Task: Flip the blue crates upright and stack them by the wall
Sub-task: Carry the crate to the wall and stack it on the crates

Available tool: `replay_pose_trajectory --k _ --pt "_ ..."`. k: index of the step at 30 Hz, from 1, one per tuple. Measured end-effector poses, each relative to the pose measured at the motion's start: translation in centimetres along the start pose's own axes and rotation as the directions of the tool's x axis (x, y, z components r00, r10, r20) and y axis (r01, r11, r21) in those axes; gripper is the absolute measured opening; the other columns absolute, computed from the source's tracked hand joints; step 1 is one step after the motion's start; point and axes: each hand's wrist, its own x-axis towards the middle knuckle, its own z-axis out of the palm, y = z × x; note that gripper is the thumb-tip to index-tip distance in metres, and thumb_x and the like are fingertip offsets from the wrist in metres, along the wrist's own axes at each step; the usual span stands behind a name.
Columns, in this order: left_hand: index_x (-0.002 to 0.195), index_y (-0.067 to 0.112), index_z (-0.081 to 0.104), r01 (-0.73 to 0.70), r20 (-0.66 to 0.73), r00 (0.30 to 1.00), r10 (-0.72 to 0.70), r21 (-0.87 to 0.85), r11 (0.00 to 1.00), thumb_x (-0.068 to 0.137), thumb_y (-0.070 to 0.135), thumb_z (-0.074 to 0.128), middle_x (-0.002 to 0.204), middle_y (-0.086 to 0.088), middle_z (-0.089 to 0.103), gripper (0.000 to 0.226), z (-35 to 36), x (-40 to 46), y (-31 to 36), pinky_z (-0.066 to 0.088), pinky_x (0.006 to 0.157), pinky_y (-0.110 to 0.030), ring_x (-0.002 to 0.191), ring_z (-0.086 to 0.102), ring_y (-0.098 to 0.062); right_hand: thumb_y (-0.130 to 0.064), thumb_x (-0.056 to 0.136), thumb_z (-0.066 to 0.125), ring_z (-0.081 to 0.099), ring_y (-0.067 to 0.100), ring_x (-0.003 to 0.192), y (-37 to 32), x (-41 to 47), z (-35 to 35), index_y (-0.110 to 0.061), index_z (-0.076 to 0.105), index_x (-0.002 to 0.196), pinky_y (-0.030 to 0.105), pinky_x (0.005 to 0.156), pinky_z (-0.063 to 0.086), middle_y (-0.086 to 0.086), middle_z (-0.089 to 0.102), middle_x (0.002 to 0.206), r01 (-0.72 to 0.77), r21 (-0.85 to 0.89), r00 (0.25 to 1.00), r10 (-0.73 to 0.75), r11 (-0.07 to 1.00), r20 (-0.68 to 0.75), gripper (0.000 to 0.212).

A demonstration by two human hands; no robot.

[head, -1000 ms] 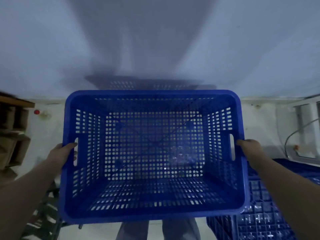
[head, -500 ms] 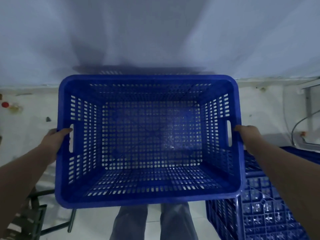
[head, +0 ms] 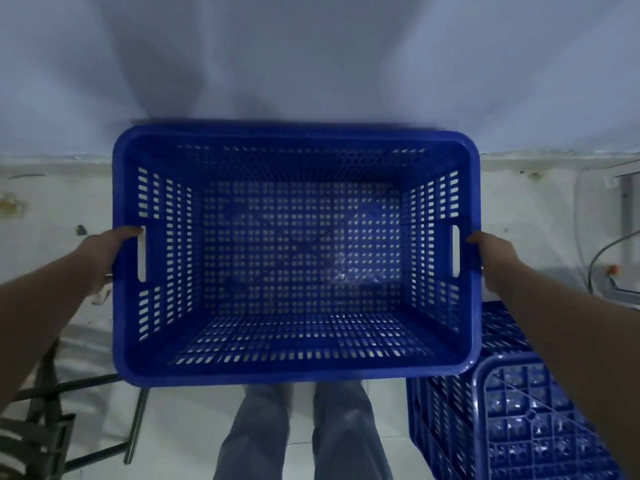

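Observation:
A blue perforated crate [head: 298,370] is upright with its open side facing me, held close to the pale wall [head: 311,57]. My left hand [head: 104,258] grips its left end by the handle slot, and my right hand [head: 491,258] grips its right end the same way. Whether the crate touches the floor is hidden by the crate itself. Two more blue crates lie upside down at the lower right: one [head: 540,427] shows its ribbed bottom, another [head: 502,327] sits behind it, partly hidden by my right arm.
A dark metal frame [head: 69,427] stands on the white tiled floor [head: 183,427] at the lower left. My legs [head: 301,431] are right below the crate. A cable and a white frame [head: 620,237] are at the right by the wall.
The crate has moved forward and down toward the base of the wall, with both hands still on its ends. The view has tilted down, showing more floor and my legs.

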Motion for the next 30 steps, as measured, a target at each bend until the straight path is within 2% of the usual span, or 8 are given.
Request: replay_pose_trajectory --k 7,12,14,17,19,21,26,30 --pt "0.139 0.014 0.045 0.028 0.000 1.000 -0.028 -0.016 0.999 0.089 0.037 0.055 0.139 -0.010 0.053 0.056 0.2 -0.2 1.2 0.041 0.088 -0.043 0.125 0.051 -0.032 -0.018 0.089 0.052 0.051 0.018 0.067 -0.8 0.6 0.0 -0.005 0.051 0.111 0.035 0.077 0.043 0.007 0.057 0.095 -0.023 0.103 1.000 0.025 0.994 -0.015 0.026" --pt "0.121 0.015 0.048 0.007 0.013 1.000 -0.007 -0.032 0.999 0.091 0.036 0.051 0.139 -0.009 0.052 0.037 0.7 -0.9 1.8 0.039 0.088 -0.041 0.097 0.052 -0.027 -0.020 0.088 0.051 0.051 0.018 0.067 -1.2 0.8 -0.5 -0.004 0.052 0.128 0.032 0.056 0.042 0.001 0.054 0.080 -0.045 0.096 0.999 0.046 0.994 -0.001 0.043" --pt "0.117 0.016 0.047 -0.009 0.028 1.000 0.010 -0.055 0.998 0.092 0.034 0.051 0.130 -0.009 0.058 0.031 0.9 -1.1 1.5 0.040 0.086 -0.040 0.079 0.053 -0.025 -0.020 0.091 0.050 0.050 0.017 0.067 -1.0 0.4 -0.5 -0.006 0.051 0.125 0.034 0.062 0.043 0.002 0.055 0.083 -0.041 0.081 0.999 0.038 0.996 0.038 0.036" --pt "0.135 0.011 0.046 -0.048 0.029 0.998 0.049 -0.034 0.998 0.094 0.032 0.051 0.093 -0.003 0.059 0.046 1.1 -1.9 1.2 0.040 0.085 -0.039 0.068 0.050 -0.019 -0.020 0.093 0.049 0.057 0.025 0.080 -0.7 -0.3 -0.2 -0.005 0.049 0.120 0.040 0.074 0.046 0.013 0.058 0.110 -0.013 0.027 0.997 0.010 1.000 0.076 0.030" --pt "0.138 0.009 0.045 -0.072 0.032 0.997 0.073 -0.011 0.997 0.092 0.033 0.053 0.106 -0.005 0.060 0.052 0.7 -2.2 1.3 0.042 0.086 -0.040 0.080 0.056 -0.026 -0.022 0.092 0.052 0.057 0.036 0.103 -0.9 -0.8 0.0 0.000 0.045 0.130 0.048 0.090 0.048 0.018 0.055 0.126 0.028 -0.105 0.997 -0.020 0.994 0.074 0.045" --pt "0.138 0.007 0.043 -0.114 0.045 0.993 0.110 0.112 0.987 0.089 0.035 0.058 0.127 -0.008 0.058 0.059 0.3 -2.6 1.5 0.046 0.091 -0.043 0.104 0.059 -0.035 -0.023 0.090 0.055 0.055 0.037 0.105 -1.4 -1.7 0.1 0.000 0.043 0.133 0.050 0.098 0.046 0.017 0.055 0.121 0.085 -0.258 0.994 -0.063 0.962 0.092 0.050" --pt "0.130 -0.001 0.047 -0.316 0.176 0.947 0.269 0.355 0.880 0.091 0.032 0.055 0.115 -0.018 0.062 0.052 1.2 -7.7 4.5 0.050 0.091 -0.045 0.099 0.061 -0.037 -0.024 0.093 0.049 0.051 0.029 0.080 -4.9 -7.9 0.4 -0.001 0.050 0.109 0.033 0.068 0.042 0.019 0.051 0.102 0.315 -0.555 0.947 -0.216 0.770 0.238 0.028" --pt "0.141 0.003 0.036 -0.532 0.286 0.835 0.470 0.637 0.558 0.096 0.033 0.046 0.126 -0.018 0.053 0.055 1.9 -16.6 8.0 0.041 0.081 -0.032 0.107 0.053 -0.032 -0.027 0.093 0.045 0.049 0.033 0.123 -7.8 -15.7 -1.3 -0.005 0.041 0.135 0.037 0.095 0.041 0.016 0.046 0.140 0.506 -0.730 0.860 -0.339 0.461 0.382 0.048"
